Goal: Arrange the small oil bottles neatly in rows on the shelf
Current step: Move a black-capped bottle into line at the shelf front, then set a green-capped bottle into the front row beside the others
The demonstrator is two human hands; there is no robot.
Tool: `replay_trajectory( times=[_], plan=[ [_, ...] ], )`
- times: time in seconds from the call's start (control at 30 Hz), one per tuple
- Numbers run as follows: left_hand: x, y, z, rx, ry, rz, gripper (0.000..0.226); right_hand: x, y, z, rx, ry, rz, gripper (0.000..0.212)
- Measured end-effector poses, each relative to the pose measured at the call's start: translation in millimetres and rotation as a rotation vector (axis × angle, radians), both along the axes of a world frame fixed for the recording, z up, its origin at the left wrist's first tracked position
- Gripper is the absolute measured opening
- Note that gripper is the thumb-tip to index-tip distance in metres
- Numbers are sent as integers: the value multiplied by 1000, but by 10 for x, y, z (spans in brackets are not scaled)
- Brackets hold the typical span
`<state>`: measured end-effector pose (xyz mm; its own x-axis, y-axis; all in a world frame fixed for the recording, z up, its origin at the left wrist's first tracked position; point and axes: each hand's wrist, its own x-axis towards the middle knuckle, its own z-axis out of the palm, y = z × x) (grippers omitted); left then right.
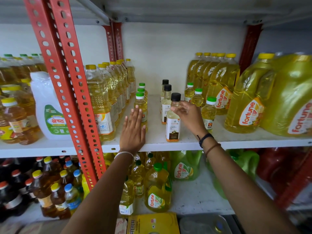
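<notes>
On the white shelf (pixel 157 146) stand three rows of small oil bottles. A row of green-capped yellow bottles (pixel 141 105) runs back on the left; my left hand (pixel 133 130) lies flat, fingers together, against the front one. In the middle is a row of black-capped coconut oil bottles; my right hand (pixel 189 115) pinches the neck of the front coconut oil bottle (pixel 173 125), which stands upright near the shelf's front edge. Another green-capped row (pixel 208 112) stands just right of that hand.
Tall yellow-capped oil bottles (pixel 103 102) line the left side, next to a red perforated upright (pixel 72 92). Large Fortune oil jugs (pixel 246 102) fill the right. A white jug (pixel 49 112) stands beyond the upright. The lower shelf holds more bottles and green jugs (pixel 185 166).
</notes>
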<state>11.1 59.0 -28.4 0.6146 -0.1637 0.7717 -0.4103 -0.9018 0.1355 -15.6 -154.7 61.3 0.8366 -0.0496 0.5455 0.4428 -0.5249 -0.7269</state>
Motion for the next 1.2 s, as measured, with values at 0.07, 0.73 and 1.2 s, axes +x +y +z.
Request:
replay_trajectory(
  times=[0.07, 0.73, 1.2],
  plan=[
    [-19, 11, 22, -16, -1, -7, 59, -46, 23, -1, 13, 11, 7, 34],
    [-44, 1010, 641, 181, -379, 232, 59, 95, 1161, 76, -91, 128, 42, 50],
    [-67, 1034, 639, 185, -408, 190, 57, 381, 1266, 3, -4, 145, -104, 43]
  ],
)
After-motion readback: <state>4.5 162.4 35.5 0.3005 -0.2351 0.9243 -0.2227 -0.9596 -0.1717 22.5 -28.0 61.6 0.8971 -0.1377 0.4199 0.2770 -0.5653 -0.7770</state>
